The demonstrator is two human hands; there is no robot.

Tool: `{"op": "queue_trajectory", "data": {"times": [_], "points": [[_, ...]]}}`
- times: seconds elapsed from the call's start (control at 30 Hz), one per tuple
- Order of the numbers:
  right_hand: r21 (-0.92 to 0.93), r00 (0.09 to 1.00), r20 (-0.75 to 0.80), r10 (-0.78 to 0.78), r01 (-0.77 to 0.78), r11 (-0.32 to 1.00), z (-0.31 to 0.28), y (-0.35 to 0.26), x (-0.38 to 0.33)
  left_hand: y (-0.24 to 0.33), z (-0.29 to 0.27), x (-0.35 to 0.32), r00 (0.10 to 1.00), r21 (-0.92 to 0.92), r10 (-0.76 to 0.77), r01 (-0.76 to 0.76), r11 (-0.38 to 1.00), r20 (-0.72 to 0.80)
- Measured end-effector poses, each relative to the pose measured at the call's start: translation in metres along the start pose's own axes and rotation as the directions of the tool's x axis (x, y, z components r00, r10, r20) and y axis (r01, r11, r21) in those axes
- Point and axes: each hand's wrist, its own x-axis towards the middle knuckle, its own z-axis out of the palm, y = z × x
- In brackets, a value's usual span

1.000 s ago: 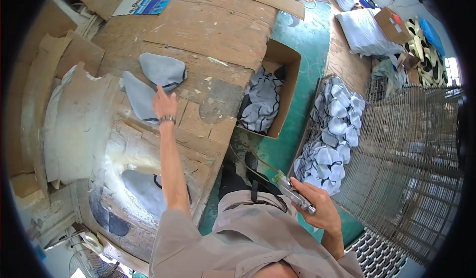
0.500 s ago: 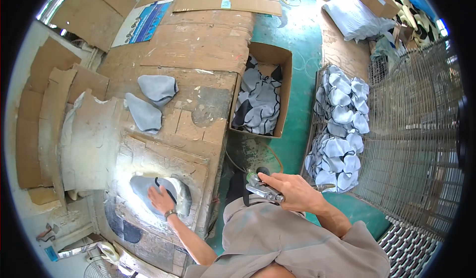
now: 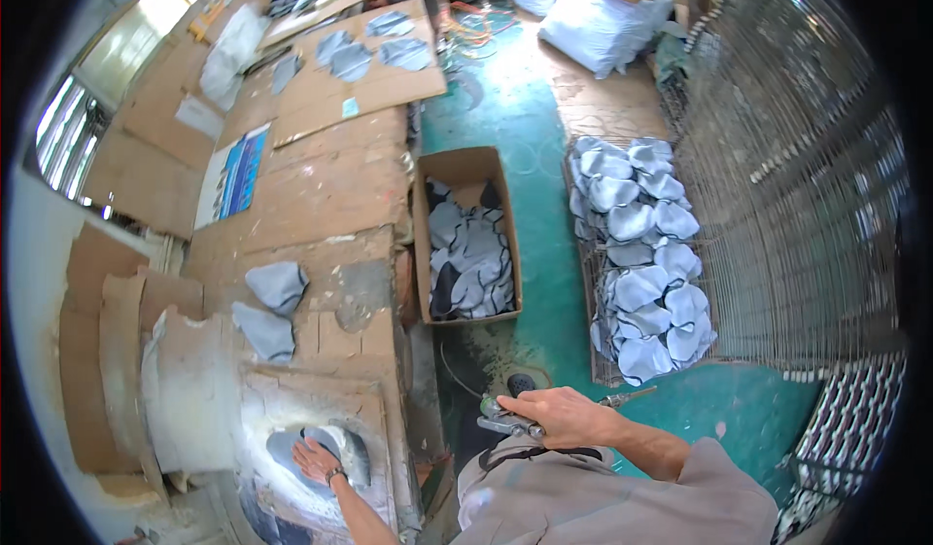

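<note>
The right grip [image 3: 559, 417] is curled around a metal gun-shaped tool [image 3: 512, 424], shiny and greenish near its front end. To its left, the left grip [image 3: 317, 460] lies palm down with its fingers spread, pinching nothing and touching a grey fabric piece [image 3: 280, 445], soft-looking and rounded, directly beneath it. A paler, streaked part curves out just right of those fingers; whether it belongs to the same piece I cannot tell. Around the left grip the tabletop [image 3: 335, 180] is whitish and crusted; beyond, it is scuffed brown cardboard.

Farther out from the left grip, two grey fabric pieces [image 3: 270, 310] with curved outlines lie side by side. Ahead of the right grip, an open cardboard box [image 3: 457, 164] on the smooth green floor [image 3: 544, 224] holds a jumble of grey pieces with black edging. Ahead and to the right of that grip, a wire rack [image 3: 586, 297] carries overlapping, petal-like grey pieces in rows. Farthest ahead, flat grey cutouts lie on a cardboard sheet [image 3: 418, 69], and a wrinkled, bulging white sack [image 3: 603, 35] sits beyond the rack.
</note>
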Motion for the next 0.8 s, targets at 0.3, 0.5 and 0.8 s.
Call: {"op": "queue_trajectory", "data": {"times": [0.3,0.5,0.8], "points": [[0.018,0.988,-0.146,-0.058,0.061,0.998,0.027,-0.009,-0.025,-0.009,0.017,-0.002,0.972,0.034,0.081,-0.076,0.997,-0.218],[0.027,0.984,-0.121,-0.129,0.133,0.991,0.066,-0.027,-0.037,-0.024,0.009,-0.011,0.978,0.142,0.207,-0.203,0.969,-0.01],[0.1,0.954,-0.241,-0.178,0.207,0.973,0.139,-0.065,-0.071,-0.018,0.011,-0.018,0.975,0.156,0.167,-0.144,0.977,-0.145]]}}
